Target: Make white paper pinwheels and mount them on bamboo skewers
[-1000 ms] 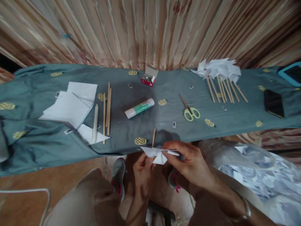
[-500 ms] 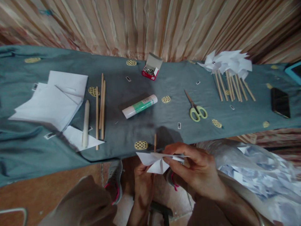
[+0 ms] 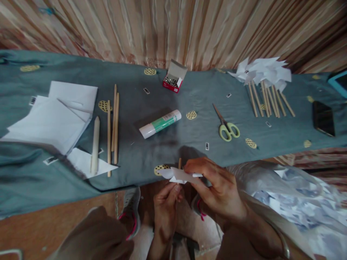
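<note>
Pinching the paper pinwheel (image 3: 177, 176) just off the surface's (image 3: 189, 90) near edge, the right hand (image 3: 221, 193) seemed to seat it on the stick (image 3: 179, 163) that the left hand (image 3: 165, 209) clasped in closed fingers (image 3: 173, 189), a step next needing steady, centred pressure.

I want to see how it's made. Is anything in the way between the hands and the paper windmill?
Nothing visible is. The right hand pinches the paper windmill, and the left hand touches it from below, both directly.
</note>
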### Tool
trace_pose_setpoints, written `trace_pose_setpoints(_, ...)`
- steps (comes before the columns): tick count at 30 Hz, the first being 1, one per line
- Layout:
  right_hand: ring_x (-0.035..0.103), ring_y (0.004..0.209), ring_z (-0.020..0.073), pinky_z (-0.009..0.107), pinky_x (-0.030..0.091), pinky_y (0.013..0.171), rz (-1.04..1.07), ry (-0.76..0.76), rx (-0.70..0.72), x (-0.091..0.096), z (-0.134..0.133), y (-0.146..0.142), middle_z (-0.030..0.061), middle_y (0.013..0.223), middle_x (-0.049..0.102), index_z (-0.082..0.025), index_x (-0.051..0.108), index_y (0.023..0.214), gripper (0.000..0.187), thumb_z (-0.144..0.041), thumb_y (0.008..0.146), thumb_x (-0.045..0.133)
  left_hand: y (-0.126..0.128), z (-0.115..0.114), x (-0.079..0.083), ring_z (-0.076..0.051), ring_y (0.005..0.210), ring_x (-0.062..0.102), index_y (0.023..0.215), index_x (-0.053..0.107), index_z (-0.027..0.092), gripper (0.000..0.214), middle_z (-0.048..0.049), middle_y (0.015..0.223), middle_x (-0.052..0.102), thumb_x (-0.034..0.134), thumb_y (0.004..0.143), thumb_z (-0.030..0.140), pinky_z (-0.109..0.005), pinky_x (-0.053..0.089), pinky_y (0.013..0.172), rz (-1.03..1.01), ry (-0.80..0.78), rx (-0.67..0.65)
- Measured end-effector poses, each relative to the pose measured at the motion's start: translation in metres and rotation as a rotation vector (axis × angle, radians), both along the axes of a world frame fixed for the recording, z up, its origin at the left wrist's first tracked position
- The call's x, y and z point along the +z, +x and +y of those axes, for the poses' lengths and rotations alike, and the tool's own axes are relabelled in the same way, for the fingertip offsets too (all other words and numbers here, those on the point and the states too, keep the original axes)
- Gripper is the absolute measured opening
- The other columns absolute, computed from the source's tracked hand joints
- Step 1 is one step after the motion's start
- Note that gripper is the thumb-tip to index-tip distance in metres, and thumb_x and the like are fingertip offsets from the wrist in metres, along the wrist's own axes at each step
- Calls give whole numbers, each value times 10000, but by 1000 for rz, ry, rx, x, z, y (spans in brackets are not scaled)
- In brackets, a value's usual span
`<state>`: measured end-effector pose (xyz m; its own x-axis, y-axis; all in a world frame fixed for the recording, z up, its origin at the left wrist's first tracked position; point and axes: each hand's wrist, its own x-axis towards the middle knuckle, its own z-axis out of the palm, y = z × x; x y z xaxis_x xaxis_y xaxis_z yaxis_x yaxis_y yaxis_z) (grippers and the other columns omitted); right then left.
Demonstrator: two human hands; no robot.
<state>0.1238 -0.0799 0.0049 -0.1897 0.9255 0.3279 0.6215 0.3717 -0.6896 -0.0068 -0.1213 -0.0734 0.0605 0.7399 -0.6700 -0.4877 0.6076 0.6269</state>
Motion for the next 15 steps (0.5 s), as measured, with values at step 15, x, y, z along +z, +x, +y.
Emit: trace_pose_setpoints(15, 697, 903, 146, 263, 555, 816, 21, -83, -30, -3, 5, -2, 20, 943, 721, -240, 601, 1005, 194, -95, 879, 573, -3, 1, 1, -96, 552, 431, 552, 681, 153, 341, 14, 544, 538, 817, 582, 464, -227, 342, 549, 65, -31, -26)
